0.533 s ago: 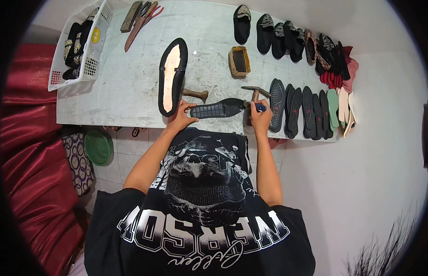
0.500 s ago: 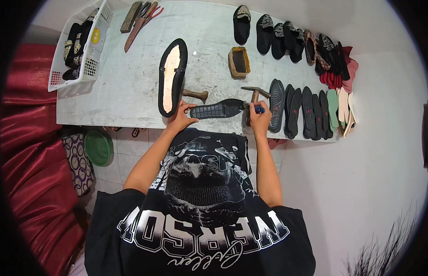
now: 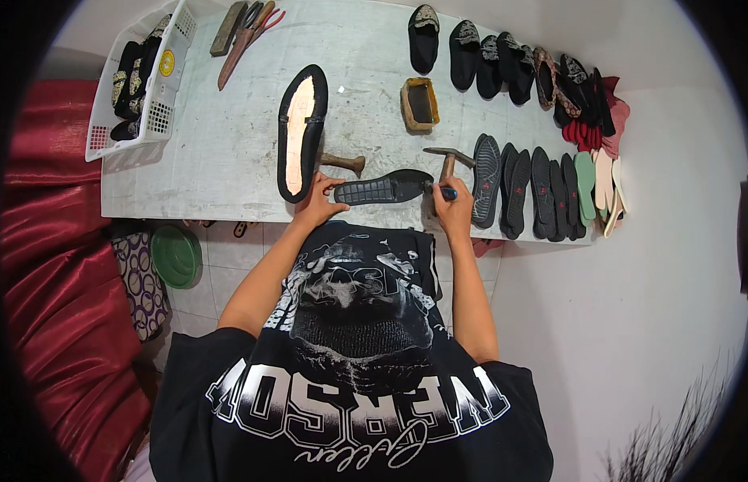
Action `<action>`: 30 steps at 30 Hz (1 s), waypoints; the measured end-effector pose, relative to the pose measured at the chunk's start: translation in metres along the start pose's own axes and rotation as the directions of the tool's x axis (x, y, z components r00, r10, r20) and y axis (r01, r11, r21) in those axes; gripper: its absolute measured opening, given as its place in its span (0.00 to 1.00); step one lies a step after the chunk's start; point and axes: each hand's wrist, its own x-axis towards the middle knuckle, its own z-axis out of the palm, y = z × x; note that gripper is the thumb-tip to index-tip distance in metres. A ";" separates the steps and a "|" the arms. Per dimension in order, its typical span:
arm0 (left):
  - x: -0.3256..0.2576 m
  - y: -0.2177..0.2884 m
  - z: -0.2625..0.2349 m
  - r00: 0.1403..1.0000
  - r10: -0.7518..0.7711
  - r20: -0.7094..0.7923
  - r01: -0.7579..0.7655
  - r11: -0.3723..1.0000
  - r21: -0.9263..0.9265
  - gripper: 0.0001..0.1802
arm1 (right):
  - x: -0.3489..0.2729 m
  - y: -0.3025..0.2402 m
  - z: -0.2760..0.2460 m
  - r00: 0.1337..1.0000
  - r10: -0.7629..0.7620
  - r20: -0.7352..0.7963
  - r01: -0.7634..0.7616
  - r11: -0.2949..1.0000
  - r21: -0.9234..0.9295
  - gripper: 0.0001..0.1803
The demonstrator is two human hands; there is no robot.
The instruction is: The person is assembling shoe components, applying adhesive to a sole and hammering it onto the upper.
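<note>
Near the front edge of the table (image 3: 189, 157), a black sole (image 3: 367, 190) is lying unattached, the left hand (image 3: 314, 206) pinching its heel end between thumb and fingers, the right hand's (image 3: 453, 209) fingers pinching a blue-ended tool (image 3: 449, 194) by its toe; work seems unfinished, the upturned shoe (image 3: 298, 140) showing bare underneath.

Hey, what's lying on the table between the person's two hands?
In the head view, a black sole lies there, its gridded end at the left hand, its other end toward the right hand.
</note>
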 end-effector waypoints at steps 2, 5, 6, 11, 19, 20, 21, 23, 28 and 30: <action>-0.002 0.004 -0.004 1.000 0.001 0.005 -0.002 1.000 0.030 0.37 | 0.000 -0.005 0.000 0.998 0.004 0.060 -0.004 1.000 -0.003 0.09; -0.002 0.010 -0.007 0.999 -0.023 0.025 0.023 1.000 0.011 0.37 | 0.008 -0.005 0.001 0.997 -0.054 0.055 0.052 0.998 0.038 0.09; -0.002 0.010 -0.007 0.999 -0.025 0.028 0.024 1.000 0.012 0.37 | 0.008 -0.005 0.002 0.997 -0.051 0.056 0.048 0.998 0.039 0.09; -0.002 0.007 -0.001 0.998 0.030 -0.050 -0.028 0.999 0.038 0.38 | -0.020 -0.010 0.024 0.989 -0.147 0.030 0.149 0.987 -0.061 0.09; 0.002 -0.001 -0.003 1.000 0.001 0.023 -0.002 1.000 0.026 0.38 | -0.018 -0.017 0.026 1.000 -0.006 -0.025 0.008 0.996 0.088 0.08; 0.001 0.000 -0.003 1.000 0.003 0.016 -0.004 1.000 0.030 0.38 | -0.014 -0.014 0.021 0.993 -0.001 -0.116 0.005 0.999 0.039 0.08; 0.001 0.002 -0.001 1.000 0.007 0.010 -0.007 0.999 0.033 0.38 | -0.014 -0.011 0.016 0.993 0.064 -0.098 -0.059 0.997 0.051 0.08; 0.000 0.005 -0.001 1.000 0.009 0.005 -0.009 0.999 0.034 0.38 | -0.022 -0.012 0.020 0.996 0.020 -0.084 -0.018 1.000 0.017 0.07; 0.003 -0.001 -0.002 1.000 -0.004 0.015 0.004 1.000 0.020 0.38 | -0.044 -0.035 0.044 0.973 -0.191 0.130 0.199 0.979 -0.048 0.07; 0.002 -0.005 0.000 1.000 0.005 0.009 -0.005 1.000 0.012 0.38 | -0.037 -0.038 0.040 0.987 -0.076 0.144 0.072 0.997 0.032 0.07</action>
